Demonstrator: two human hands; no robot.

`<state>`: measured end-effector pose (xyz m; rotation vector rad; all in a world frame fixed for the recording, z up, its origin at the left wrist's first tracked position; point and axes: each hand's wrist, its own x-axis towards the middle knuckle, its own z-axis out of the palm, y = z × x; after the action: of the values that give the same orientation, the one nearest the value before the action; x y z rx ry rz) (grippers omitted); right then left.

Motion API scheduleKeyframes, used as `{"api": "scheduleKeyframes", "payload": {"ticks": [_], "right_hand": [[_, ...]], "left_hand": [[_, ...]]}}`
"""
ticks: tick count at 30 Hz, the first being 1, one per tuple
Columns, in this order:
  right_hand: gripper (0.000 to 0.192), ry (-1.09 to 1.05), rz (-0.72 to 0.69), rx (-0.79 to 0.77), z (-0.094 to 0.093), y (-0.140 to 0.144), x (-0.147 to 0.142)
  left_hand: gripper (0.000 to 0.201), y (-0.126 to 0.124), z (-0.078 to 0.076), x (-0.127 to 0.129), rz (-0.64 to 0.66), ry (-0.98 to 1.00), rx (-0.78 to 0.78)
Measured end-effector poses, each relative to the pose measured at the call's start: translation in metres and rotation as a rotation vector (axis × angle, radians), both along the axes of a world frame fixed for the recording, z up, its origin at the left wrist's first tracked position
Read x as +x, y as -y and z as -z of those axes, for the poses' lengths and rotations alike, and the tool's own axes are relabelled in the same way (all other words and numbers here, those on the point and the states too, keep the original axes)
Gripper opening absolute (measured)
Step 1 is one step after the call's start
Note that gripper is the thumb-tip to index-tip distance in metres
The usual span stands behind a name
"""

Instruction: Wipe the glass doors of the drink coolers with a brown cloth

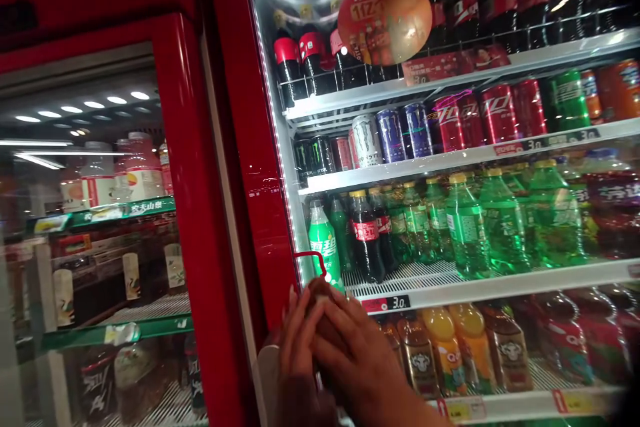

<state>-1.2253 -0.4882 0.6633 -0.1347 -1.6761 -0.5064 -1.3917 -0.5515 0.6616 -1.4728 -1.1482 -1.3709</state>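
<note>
Near the cooler's (263,213) left edge, the left hand (299,340) and right hand (357,347) meet, fingers bent close; I can't tell whether this grip holds the red handle (315,254). Its top shows just above the fingertips, before a green bottle (324,239).

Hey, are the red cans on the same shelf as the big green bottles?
No, the red cans stand one level above the big green bottles.

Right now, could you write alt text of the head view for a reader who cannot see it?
A person's left hand and right hand meet before a red-framed drinks cooler; whether they hold anything is unclear. Its white shelves carry colourful metal cans and plastic bottles.
</note>
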Motion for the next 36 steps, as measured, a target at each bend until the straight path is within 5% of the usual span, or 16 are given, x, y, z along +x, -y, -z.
{"api": "scheduleKeyframes", "payload": {"ticks": [2, 4, 6, 10, 16, 18, 21, 24, 28, 31, 36], "right_hand": [[0.036, 0.024, -0.012, 0.027, -0.037, 0.007, 0.0], [0.029, 0.012, -0.043, -0.005, -0.054, 0.014, -0.001], [0.02, 0.026, -0.041, 0.01, -0.055, 0.019, -0.003], [0.012, 0.131, 0.016, 0.276, -0.062, 0.016, -0.01], [0.018, 0.083, 0.12, 0.173, -0.157, 0.008, -0.021], [0.024, 0.128, 0.063, 0.165, -0.159, 0.009, -0.022], [0.044, 0.301, -0.018, 0.21, -0.13, 0.008, -0.019], [0.036, 0.376, 0.023, 0.34, -0.119, 0.0, -0.016], [0.031, 0.331, 0.112, 0.449, -0.172, -0.009, -0.016], [0.031, 0.194, 0.067, 0.35, -0.2, -0.011, -0.016], [0.043, 0.409, 0.021, 0.353, -0.157, -0.014, -0.006]], "left_hand": [[0.065, 0.008, -0.02, -0.018, 0.072, -0.053, -0.114], [0.071, 0.018, -0.037, -0.026, 0.122, -0.014, -0.21], [0.071, 0.029, -0.051, -0.023, 0.168, 0.076, -0.155], [0.063, 0.039, -0.08, -0.004, 0.201, 0.135, -0.163], [0.066, 0.024, -0.119, 0.005, 0.265, 0.087, -0.051], [0.066, 0.022, -0.12, 0.005, 0.278, 0.079, -0.047], [0.065, 0.022, -0.113, 0.004, 0.27, 0.067, -0.077], [0.062, 0.019, -0.115, -0.001, 0.268, 0.046, -0.13], [0.059, 0.012, -0.148, -0.005, 0.297, 0.103, -0.048], [0.064, 0.009, -0.167, -0.004, 0.274, 0.154, -0.051], [0.07, 0.013, -0.156, 0.0, 0.162, 0.141, -0.172]]}}
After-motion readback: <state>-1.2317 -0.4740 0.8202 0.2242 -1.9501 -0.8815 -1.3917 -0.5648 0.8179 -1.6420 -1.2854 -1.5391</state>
